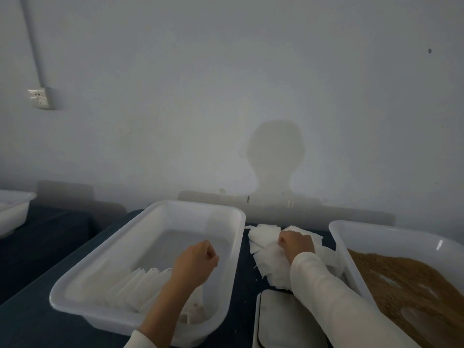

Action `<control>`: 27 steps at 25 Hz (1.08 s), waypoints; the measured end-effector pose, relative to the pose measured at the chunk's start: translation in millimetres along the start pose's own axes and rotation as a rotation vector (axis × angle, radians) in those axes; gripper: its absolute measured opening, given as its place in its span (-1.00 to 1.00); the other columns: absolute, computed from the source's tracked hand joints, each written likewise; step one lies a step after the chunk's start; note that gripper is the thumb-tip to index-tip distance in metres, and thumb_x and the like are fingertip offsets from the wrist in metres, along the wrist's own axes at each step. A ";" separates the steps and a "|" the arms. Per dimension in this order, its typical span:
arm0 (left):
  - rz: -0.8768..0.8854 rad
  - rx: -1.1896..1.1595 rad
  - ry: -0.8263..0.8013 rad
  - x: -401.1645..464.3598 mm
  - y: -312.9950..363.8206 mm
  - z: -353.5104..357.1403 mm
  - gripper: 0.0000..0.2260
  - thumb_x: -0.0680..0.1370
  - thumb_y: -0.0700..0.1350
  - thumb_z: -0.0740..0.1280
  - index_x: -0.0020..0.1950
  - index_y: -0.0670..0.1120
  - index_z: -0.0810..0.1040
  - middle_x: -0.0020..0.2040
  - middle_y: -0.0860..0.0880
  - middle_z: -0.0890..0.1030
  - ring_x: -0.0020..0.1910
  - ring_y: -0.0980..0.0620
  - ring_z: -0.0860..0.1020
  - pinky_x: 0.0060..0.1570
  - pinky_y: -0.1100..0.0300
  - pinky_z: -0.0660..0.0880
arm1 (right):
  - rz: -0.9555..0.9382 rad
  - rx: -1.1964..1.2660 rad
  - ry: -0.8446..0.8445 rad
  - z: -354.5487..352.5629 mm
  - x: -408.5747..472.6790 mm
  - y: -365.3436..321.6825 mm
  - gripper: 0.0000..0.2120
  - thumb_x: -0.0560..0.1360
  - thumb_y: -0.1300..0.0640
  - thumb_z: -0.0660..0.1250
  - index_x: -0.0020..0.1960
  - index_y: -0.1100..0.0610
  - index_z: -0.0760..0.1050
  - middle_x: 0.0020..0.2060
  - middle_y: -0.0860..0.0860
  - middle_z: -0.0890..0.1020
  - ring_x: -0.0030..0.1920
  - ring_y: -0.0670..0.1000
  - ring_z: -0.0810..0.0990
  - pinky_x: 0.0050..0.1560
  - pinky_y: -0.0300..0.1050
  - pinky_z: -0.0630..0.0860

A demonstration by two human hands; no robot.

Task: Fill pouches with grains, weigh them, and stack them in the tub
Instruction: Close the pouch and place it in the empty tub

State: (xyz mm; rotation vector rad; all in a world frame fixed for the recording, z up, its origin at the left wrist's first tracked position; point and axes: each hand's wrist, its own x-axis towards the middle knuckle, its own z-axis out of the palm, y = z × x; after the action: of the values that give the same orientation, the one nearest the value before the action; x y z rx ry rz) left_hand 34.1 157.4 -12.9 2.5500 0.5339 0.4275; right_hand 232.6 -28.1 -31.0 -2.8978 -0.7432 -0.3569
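Pouches in the tub, grain in the tray

White tub (148, 249) holds a row of filled pouches (140, 285); right tray (376, 237) holds brown grains (411, 277). Left hand (198, 259) hovers curled, empty; right hand (296, 243) grips empty pouches (268, 257) on the surface (37, 317).

Dark table (37, 310) — tubs (140, 320), pouches (271, 254), seemingly a scale (283, 320).

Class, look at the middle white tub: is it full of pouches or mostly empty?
Mostly empty. The tub shows bare floor at its far end; only a short row of pouches leans along its near end.
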 end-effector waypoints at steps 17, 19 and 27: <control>0.282 -0.977 -0.312 -43.6 196.3 34.1 -0.87 0.56 -0.21 0.30 -0.19 -0.11 0.54 -0.31 -0.08 0.57 -0.34 0.04 0.51 -0.31 0.25 0.48 | -0.194 1.009 -0.109 -149.4 -143.2 100.4 -0.87 0.54 0.20 0.27 -0.14 0.16 0.57 -0.25 -0.05 0.66 -0.19 -0.06 0.64 -0.09 -0.24 0.53; 0.332 -0.963 -0.354 -47.3 216.9 54.1 -0.91 0.55 -0.18 0.34 -0.16 -0.11 0.53 -0.34 -0.05 0.56 -0.40 0.08 0.51 -0.33 0.26 0.50 | -0.114 0.974 -0.048 -147.5 -154.5 129.8 -0.87 0.54 0.14 0.28 -0.11 0.13 0.57 -0.22 -0.03 0.66 -0.17 -0.05 0.63 -0.06 -0.21 0.54; 0.390 -0.976 -0.465 -59.3 273.6 120.5 -0.91 0.55 -0.09 0.34 -0.14 -0.06 0.58 -0.30 0.05 0.62 -0.33 0.10 0.59 -0.35 0.26 0.53 | 0.067 0.903 0.027 -128.7 -187.5 205.0 -0.85 0.56 0.15 0.26 -0.09 0.22 0.53 -0.21 -0.02 0.63 -0.26 -0.17 0.59 -0.22 -0.37 0.53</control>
State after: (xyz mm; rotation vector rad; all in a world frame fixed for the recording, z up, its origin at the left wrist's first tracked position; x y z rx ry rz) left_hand 108.3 -136.3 19.6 1.6816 -0.3061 0.1409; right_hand 147.9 -315.7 31.2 -2.0496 -0.5874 -0.0223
